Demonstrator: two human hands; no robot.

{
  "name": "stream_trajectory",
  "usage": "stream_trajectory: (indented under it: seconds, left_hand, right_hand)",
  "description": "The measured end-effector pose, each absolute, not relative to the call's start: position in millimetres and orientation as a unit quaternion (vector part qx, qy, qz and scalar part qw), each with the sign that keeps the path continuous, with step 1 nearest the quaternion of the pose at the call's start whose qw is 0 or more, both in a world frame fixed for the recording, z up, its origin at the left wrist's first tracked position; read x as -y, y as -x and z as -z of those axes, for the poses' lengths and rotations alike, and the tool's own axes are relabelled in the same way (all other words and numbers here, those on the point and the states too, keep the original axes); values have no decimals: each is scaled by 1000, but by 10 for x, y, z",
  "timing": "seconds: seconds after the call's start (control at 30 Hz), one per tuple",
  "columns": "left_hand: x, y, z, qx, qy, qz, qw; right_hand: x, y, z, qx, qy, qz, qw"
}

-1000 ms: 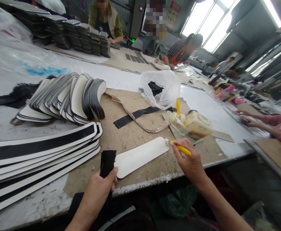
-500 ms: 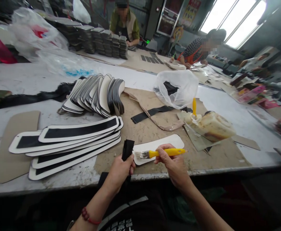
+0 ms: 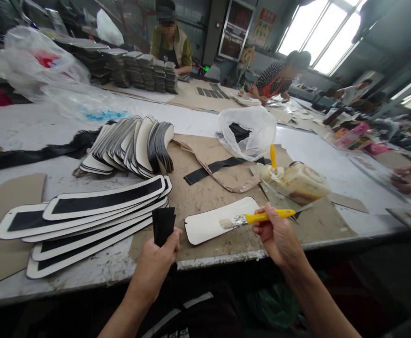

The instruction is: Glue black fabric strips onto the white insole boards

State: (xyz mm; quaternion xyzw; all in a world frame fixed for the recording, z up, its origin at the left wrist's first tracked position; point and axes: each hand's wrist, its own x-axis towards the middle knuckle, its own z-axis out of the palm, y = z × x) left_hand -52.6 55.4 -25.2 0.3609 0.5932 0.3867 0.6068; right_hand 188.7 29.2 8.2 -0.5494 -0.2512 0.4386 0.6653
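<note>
My right hand [image 3: 277, 234] is closed round the yellow handle of a paintbrush [image 3: 258, 218]. Its pale bristles lie over a white curved panel [image 3: 205, 227] with a dark edge, flat on brown paper. My left hand [image 3: 158, 258] grips black strips [image 3: 163, 224], held upright at the table's front edge, left of the panel. To the left, several white panels with black strips on them [image 3: 109, 199] lie in a fanned pile. Behind that pile stands a row of bare curved panels [image 3: 131, 145].
A plastic glue container [image 3: 306, 182] lies at the right, a second yellow-handled brush [image 3: 273, 157] beside it. Behind are a clear plastic bag [image 3: 262, 131] and a loose black strip [image 3: 201, 174]. Co-workers [image 3: 276, 77] lean over the far table.
My right hand has moved the brush rightward along the white panel. My left hand, with the black strips, has shifted left, away from the panel's end. The whole view has turned slightly.
</note>
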Motion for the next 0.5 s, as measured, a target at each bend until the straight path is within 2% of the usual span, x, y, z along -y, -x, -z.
stream_trajectory:
  seconds: [0.1,0.17,0.27,0.37,0.5]
  left_hand:
    - [-412,514,-12,-494,-347,-333,725]
    - [-331,444,-135,-441,-336,-298,777]
    - [-258,314,-183,-413,-361,-278,789]
    - [-233,220,-157,-420,-390,-268,775]
    - [-231,167,-147,-435,-386,-251,774]
  right_hand:
    - [-292,-1812,-128,356,550,-411,634]
    - [-277,-1684,-155,437,567,-428,552]
    - [-248,-1428,-171,494,565,-503,429]
    - [-238,-1238,-166,472,549,-555,409]
    - [-236,-1213,-150,465,562,-545,413]
